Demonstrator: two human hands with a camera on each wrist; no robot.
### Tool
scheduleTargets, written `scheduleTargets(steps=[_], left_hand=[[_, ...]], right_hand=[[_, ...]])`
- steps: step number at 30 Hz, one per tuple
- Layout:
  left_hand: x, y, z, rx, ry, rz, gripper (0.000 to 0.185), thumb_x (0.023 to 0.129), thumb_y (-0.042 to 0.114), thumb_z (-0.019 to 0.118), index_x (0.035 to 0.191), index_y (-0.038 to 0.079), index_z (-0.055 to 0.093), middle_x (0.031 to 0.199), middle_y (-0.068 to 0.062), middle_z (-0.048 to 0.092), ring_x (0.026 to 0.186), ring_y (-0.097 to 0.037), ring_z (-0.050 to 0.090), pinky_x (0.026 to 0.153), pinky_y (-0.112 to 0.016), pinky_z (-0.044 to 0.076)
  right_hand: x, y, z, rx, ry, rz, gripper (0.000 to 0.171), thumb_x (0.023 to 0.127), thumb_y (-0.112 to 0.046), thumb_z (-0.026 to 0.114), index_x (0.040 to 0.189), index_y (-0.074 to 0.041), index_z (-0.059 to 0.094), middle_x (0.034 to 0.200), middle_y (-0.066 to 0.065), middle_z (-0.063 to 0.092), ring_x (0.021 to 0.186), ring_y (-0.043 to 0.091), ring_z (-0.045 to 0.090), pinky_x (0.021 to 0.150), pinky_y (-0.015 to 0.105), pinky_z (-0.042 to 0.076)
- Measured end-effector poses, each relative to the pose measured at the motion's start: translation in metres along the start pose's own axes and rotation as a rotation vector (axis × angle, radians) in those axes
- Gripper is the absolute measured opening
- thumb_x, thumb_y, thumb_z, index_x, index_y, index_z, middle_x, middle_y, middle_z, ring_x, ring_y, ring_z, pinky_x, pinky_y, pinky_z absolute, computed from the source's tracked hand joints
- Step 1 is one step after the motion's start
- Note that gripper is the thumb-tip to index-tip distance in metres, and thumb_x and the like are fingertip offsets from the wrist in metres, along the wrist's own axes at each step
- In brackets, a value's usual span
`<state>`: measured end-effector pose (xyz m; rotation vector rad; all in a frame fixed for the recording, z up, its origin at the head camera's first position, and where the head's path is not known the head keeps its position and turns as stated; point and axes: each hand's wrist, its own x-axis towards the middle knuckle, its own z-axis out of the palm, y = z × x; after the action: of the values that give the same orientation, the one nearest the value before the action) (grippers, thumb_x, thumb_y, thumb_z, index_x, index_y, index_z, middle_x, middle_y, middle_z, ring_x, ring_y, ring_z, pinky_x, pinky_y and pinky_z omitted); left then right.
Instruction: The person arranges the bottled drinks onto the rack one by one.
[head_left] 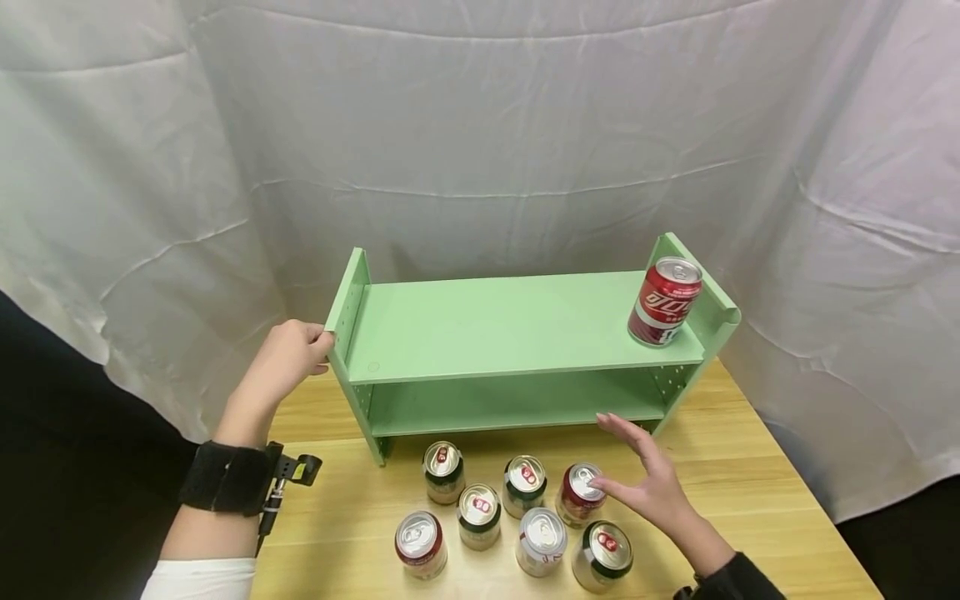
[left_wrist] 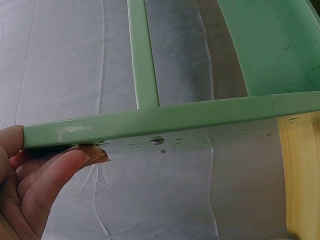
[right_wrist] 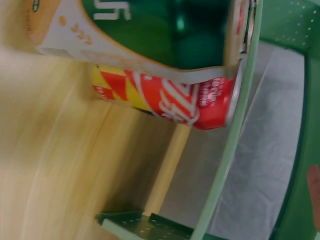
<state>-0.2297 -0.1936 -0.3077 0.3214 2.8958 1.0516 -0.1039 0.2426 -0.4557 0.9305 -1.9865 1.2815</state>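
A light green two-tier shelf (head_left: 487,325) stands on the wooden table. With fingers on its outer face and thumb at the end edge, my left hand (head_left: 288,358) grips the top of the left side panel (left_wrist: 90,131). My right hand (head_left: 652,483) holds nothing; thumb and fingers are spread above the table, before the shelf's right end. In the head view its thumb overlaps a dark red can (head_left: 581,497). One red cola can (head_left: 664,304) stands upright on the top board, at the right panel. A green-and-white can (right_wrist: 165,32) looms close in the right wrist view.
Several upright cans stand in front of the shelf, among them a silver-white can (head_left: 541,542), a dark green can (head_left: 602,557) and a red-rimmed can (head_left: 421,546) at front left. Pale cloth (head_left: 487,125) hangs behind and at both sides.
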Motion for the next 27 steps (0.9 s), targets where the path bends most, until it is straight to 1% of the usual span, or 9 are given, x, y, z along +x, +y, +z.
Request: scheduleTargets(steps=[2, 4, 6, 10, 12, 15, 20, 24, 27], left_hand=[[0.001, 0.001, 0.0, -0.002, 0.001, 0.002, 0.033, 0.093, 0.013, 0.036, 0.06, 0.012, 0.032, 0.077, -0.021, 0.06, 0.085, -0.036, 0.069, 0.076, -0.044, 0.059], [0.002, 0.002, 0.0, 0.003, 0.0, -0.001, 0.033, 0.093, 0.014, 0.036, 0.06, 0.012, 0.031, 0.067, -0.014, 0.054, 0.085, -0.036, 0.069, 0.077, -0.044, 0.059], [0.003, 0.003, -0.001, 0.004, -0.001, 0.002, 0.033, 0.093, 0.014, 0.036, 0.06, 0.012, 0.031, 0.064, -0.011, 0.05, 0.085, -0.036, 0.07, 0.077, -0.044, 0.058], [0.003, 0.002, -0.001, 0.002, -0.005, 0.003, 0.033, 0.093, 0.013, 0.036, 0.06, 0.012, 0.031, 0.065, -0.012, 0.05, 0.086, -0.036, 0.069, 0.076, -0.043, 0.059], [0.002, 0.001, -0.001, 0.0, -0.004, 0.004, 0.034, 0.093, 0.013, 0.036, 0.06, 0.012, 0.031, 0.07, -0.017, 0.055, 0.086, -0.036, 0.069, 0.076, -0.043, 0.059], [0.0, 0.001, -0.001, -0.002, -0.014, -0.003, 0.034, 0.094, 0.013, 0.036, 0.061, 0.012, 0.031, 0.074, -0.021, 0.057, 0.086, -0.037, 0.069, 0.076, -0.043, 0.059], [-0.002, -0.001, -0.001, -0.009, -0.024, -0.009, 0.033, 0.094, 0.013, 0.036, 0.061, 0.012, 0.034, 0.079, -0.021, 0.061, 0.086, -0.036, 0.069, 0.077, -0.043, 0.059], [-0.002, -0.001, -0.001, -0.013, -0.011, -0.001, 0.034, 0.094, 0.013, 0.036, 0.06, 0.01, 0.04, 0.1, -0.031, 0.063, 0.084, -0.036, 0.07, 0.075, -0.042, 0.059], [-0.001, -0.001, -0.001, -0.015, -0.009, 0.0, 0.034, 0.094, 0.013, 0.036, 0.06, 0.01, 0.039, 0.108, -0.034, 0.06, 0.083, -0.035, 0.07, 0.076, -0.043, 0.059]], right_hand=[[-0.003, 0.003, 0.0, -0.022, -0.024, 0.023, 0.077, 0.068, -0.009, 0.082, 0.122, 0.025, 0.039, 0.116, 0.038, 0.052, 0.123, 0.016, 0.051, 0.106, 0.019, 0.039], [-0.005, 0.005, 0.001, -0.045, -0.047, 0.042, 0.079, 0.062, -0.002, 0.084, 0.122, 0.024, 0.04, 0.114, 0.038, 0.052, 0.123, 0.015, 0.052, 0.106, 0.017, 0.038], [-0.008, 0.007, 0.001, -0.05, -0.064, 0.061, 0.081, 0.056, 0.007, 0.083, 0.122, 0.024, 0.04, 0.114, 0.038, 0.052, 0.122, 0.014, 0.052, 0.105, 0.016, 0.038], [-0.011, 0.011, 0.003, -0.053, -0.096, 0.12, 0.083, 0.051, 0.016, 0.081, 0.123, 0.023, 0.041, 0.115, 0.038, 0.051, 0.122, 0.012, 0.051, 0.105, 0.014, 0.037], [-0.013, 0.012, 0.004, -0.063, -0.109, 0.156, 0.082, 0.052, 0.015, 0.081, 0.123, 0.022, 0.041, 0.117, 0.037, 0.051, 0.122, 0.009, 0.051, 0.105, 0.013, 0.037], [-0.015, 0.013, 0.006, -0.089, -0.13, 0.183, 0.082, 0.053, 0.011, 0.083, 0.124, 0.02, 0.043, 0.117, 0.035, 0.052, 0.122, 0.006, 0.049, 0.105, 0.011, 0.035], [-0.024, 0.02, 0.01, -0.118, -0.167, 0.226, 0.083, 0.055, 0.001, 0.086, 0.125, 0.016, 0.045, 0.119, 0.03, 0.055, 0.122, 0.005, 0.05, 0.106, 0.009, 0.031], [-0.037, 0.037, 0.013, -0.142, -0.171, 0.227, 0.086, 0.054, -0.004, 0.087, 0.128, 0.011, 0.046, 0.121, 0.023, 0.058, 0.118, 0.015, 0.054, 0.105, 0.008, 0.031], [-0.046, 0.048, 0.013, -0.174, -0.185, 0.23, 0.088, 0.055, -0.01, 0.089, 0.131, 0.007, 0.047, 0.122, 0.019, 0.059, 0.114, 0.02, 0.056, 0.104, 0.007, 0.03]])
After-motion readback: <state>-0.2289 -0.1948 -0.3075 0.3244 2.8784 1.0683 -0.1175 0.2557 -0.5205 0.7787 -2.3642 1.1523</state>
